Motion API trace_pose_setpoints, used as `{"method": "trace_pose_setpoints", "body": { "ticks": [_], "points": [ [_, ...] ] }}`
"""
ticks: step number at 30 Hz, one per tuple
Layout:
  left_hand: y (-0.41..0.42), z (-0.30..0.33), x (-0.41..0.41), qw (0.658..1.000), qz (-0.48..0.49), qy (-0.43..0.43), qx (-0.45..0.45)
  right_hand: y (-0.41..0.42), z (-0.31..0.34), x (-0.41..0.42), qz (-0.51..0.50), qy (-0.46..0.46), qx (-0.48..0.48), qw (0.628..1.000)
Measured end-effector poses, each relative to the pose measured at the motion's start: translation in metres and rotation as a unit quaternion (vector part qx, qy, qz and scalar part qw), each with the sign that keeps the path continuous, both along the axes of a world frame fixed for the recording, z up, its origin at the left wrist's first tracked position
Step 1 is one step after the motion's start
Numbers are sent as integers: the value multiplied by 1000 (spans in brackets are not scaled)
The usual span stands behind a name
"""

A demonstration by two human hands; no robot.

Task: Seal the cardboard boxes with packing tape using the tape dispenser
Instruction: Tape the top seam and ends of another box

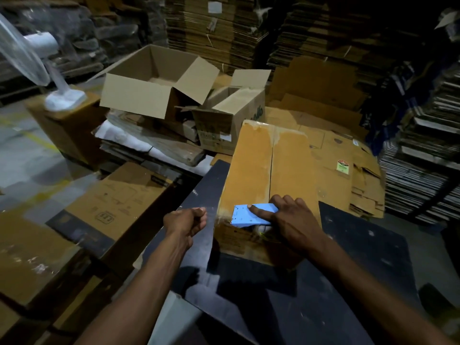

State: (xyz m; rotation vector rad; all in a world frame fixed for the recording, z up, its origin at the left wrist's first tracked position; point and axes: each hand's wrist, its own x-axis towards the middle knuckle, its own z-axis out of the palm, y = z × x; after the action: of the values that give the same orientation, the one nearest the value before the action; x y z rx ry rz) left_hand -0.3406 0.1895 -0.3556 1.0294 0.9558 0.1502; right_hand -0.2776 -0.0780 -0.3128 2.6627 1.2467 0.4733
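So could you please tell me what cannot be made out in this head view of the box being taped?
- Tape roll: hidden under the blue tape dispenser and the right hand.
- Tape along the box seam: too dim and glossy to confirm.
- Left hand: fingers curled; whether they pinch anything is unclear.
- Fan at the left edge: blurred and cut off.
- Box contents: flaps closed.

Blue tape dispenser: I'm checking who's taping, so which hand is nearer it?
Right. The right hand grips the blue tape dispenser on the box; the left hand hovers beside the box's left edge, apart.
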Motion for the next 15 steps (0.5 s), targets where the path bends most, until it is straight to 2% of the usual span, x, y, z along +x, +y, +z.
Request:
{"method": "trace_pose_setpoints", "body": {
  "ticks": [5,15],
  "points": [
    [-1,-13,-1,1000,13,3,-6,5,-6,-3,-13,8,18,1000],
    [-6,-23,5,1000,29,7,-7,12,3,1,-16,21,-26,999]
  ]
}}
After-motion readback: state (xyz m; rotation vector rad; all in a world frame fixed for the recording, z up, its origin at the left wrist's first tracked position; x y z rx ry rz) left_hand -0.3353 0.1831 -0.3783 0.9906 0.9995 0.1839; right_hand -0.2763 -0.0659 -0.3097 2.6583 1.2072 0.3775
